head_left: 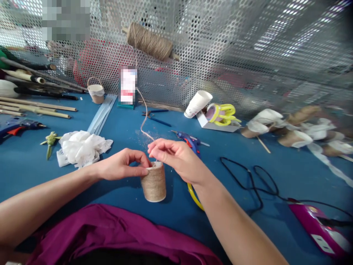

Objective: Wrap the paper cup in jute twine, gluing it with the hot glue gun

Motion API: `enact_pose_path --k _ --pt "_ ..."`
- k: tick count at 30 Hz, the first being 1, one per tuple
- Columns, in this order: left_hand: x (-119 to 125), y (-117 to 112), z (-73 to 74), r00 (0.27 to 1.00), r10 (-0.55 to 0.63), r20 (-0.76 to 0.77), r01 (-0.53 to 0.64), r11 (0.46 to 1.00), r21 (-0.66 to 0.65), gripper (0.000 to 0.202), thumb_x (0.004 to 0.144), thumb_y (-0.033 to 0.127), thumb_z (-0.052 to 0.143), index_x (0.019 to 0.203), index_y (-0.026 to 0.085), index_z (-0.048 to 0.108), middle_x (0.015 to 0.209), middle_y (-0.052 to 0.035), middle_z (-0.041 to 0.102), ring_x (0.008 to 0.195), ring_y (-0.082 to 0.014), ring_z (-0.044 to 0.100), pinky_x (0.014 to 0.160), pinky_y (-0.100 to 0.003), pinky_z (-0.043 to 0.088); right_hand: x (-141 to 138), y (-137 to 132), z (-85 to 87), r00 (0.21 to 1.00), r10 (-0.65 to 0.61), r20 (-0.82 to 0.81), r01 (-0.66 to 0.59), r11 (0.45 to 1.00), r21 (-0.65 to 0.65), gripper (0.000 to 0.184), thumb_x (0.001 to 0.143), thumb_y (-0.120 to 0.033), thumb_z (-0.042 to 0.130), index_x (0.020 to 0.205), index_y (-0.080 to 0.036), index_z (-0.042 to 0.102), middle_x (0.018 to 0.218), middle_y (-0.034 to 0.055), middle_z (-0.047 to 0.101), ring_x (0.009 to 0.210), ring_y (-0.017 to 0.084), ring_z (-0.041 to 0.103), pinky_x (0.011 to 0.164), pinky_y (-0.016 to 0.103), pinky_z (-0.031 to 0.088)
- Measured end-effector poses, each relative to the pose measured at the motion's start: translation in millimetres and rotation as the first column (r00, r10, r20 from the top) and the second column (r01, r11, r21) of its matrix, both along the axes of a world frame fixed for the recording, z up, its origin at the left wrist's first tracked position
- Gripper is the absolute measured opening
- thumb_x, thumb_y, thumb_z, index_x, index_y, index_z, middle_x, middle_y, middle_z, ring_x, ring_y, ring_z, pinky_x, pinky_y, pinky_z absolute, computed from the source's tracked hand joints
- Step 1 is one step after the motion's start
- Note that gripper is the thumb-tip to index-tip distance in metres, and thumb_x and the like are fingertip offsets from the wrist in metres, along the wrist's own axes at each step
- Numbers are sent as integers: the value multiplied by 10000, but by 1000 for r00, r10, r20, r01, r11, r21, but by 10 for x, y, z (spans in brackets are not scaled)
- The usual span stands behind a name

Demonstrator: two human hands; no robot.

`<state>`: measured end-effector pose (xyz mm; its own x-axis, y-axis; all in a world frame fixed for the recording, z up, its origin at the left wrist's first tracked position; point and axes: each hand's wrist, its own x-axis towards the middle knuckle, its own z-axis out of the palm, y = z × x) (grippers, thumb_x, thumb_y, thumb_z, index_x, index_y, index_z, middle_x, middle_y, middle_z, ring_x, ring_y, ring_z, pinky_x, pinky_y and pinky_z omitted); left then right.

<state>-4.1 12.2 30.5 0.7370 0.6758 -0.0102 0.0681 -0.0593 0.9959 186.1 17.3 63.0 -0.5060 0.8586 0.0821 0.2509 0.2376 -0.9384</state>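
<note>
A small cup wrapped in jute twine [153,183] stands upside down on the blue table [289,173] in front of me. My left hand [122,165] pinches the cup near its top edge, fingers closed on it. My right hand [172,154] is closed in a pinch on the twine strand [142,121] just above the cup. The strand runs up to a twine spool [150,42] hanging on the perforated metal wall.
A blue glue gun [190,141] lies behind my right hand, a yellow loop [194,197] under my wrist. White lace [81,147], scissors [156,117], a paper cup [198,103], bamboo sticks [35,105], a black cable [253,180] and a pink power strip [321,228] lie around.
</note>
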Motion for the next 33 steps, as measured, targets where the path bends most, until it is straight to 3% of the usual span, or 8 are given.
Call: enact_pose_path --k 6,16,25,33 --pt "0 18 6 998 44 37 -41 997 -60 129 777 232 583 764 109 546 880 -67 611 791 -133 545 736 -269 438 139 -139 95 968 -207 144 169 956 239 166 788 -266 584 652 -181 539 703 -2 551 691 124 521 674 245 418" --pt "-8 -2 26 995 28 91 -17 992 -121 119 777 209 593 770 103 538 945 -82 609 837 -137 549 764 -274 424 210 -237 -19 959 -244 142 206 949 237 174 811 -241 551 655 -196 487 698 2 518 671 126 500 657 249 423" --pt "-19 3 70 985 -37 167 63 987 -149 134 786 222 606 767 105 543 986 -85 593 910 -149 538 816 -278 413 244 -235 -114 980 -201 1 200 978 51 179 793 -257 583 653 -190 494 811 21 564 758 126 533 698 250 431" --pt "-35 -6 81 959 -77 274 127 977 -169 152 790 250 610 764 109 558 964 -82 590 915 -162 537 819 -298 415 265 -234 -166 971 -127 -204 70 962 -264 193 801 -286 599 674 -191 490 882 24 661 825 129 592 741 272 430"
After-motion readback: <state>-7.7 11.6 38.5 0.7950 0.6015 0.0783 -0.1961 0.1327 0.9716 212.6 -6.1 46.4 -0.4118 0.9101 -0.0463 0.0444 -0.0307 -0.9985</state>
